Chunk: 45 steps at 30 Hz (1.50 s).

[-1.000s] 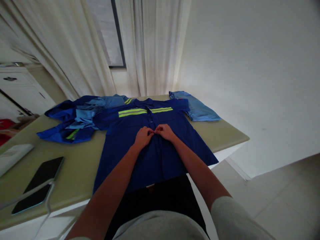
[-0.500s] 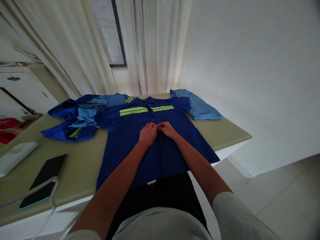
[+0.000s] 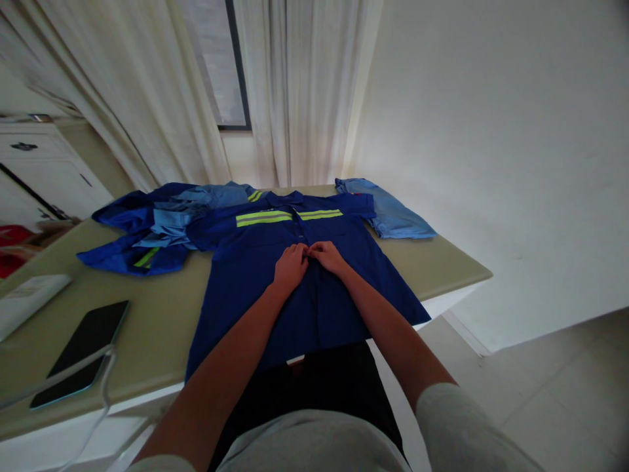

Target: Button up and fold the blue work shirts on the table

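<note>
On the olive-beige counter [image 3: 157, 328], our left hand [image 3: 291, 265] and right hand [image 3: 326, 256] pinch the front of a dark-blue, yellow-striped cloth shirt [image 3: 243, 278]. Its hem overlaps the near edge, so tugging could skew it.

Blue shirt [image 3: 246, 275], lime chest stripes [image 3: 264, 219], spread flat on table [image 3: 152, 328], perhaps part-buttoned

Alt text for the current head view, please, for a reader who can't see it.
Left hand and right hand meet at the front placket of a blue shirt laid on a table. Crumpled clothes lie left, a light-blue garment right, a dark tablet nearer left.
</note>
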{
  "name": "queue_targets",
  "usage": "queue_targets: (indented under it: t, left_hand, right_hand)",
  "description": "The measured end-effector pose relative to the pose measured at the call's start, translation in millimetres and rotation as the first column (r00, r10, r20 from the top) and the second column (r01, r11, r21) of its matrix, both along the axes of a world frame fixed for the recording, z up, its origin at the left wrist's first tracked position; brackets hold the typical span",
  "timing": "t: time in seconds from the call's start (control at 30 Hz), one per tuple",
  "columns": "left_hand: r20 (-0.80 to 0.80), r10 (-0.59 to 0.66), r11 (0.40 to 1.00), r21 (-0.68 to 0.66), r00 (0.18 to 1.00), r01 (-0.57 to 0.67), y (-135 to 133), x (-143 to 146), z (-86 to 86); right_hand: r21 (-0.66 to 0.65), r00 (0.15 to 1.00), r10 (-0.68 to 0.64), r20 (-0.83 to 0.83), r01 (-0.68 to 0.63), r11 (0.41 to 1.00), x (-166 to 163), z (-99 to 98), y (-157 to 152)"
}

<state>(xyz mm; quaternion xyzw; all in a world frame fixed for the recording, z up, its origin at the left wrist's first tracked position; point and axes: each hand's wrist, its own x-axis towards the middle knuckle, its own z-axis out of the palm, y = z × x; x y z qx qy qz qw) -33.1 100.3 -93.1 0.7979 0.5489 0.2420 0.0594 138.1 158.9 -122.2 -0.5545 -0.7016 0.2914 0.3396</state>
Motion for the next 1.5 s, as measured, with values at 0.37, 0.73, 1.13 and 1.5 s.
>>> queue_targets:
  t: [0.37, 0.73, 1.13, 1.5]
  left_hand:
    - [0.152, -0.033, 0.999, -0.017, 0.988, 0.036, 9.9, -7.0, -11.4]
    - [-0.027, 0.057, 0.998, -0.023, 0.998, -0.057, 4.7, 4.2, -3.7]
    - [-0.054, -0.053, 0.999, 0.008, 0.997, 0.053, 7.2, -8.4, 2.1]
    - [0.031, -0.167, 0.98, -0.104, 0.985, 0.17, 14.6, -29.4, -0.6]
  right_hand:
    - [0.106, 0.989, 0.009, 0.146, -0.025, 0.994, -1.7, 8.5, -12.0]
    - [0.128, 0.992, 0.077, 0.095, -0.089, 0.988, -0.3, 6.4, -13.3]
    - [0.23, 0.998, -0.018, 0.062, 0.003, 0.973, -1.5, 16.2, -25.0]
    - [0.079, 0.853, 0.038, 0.521, -0.092, 0.993, -13.3, 41.9, -105.8]
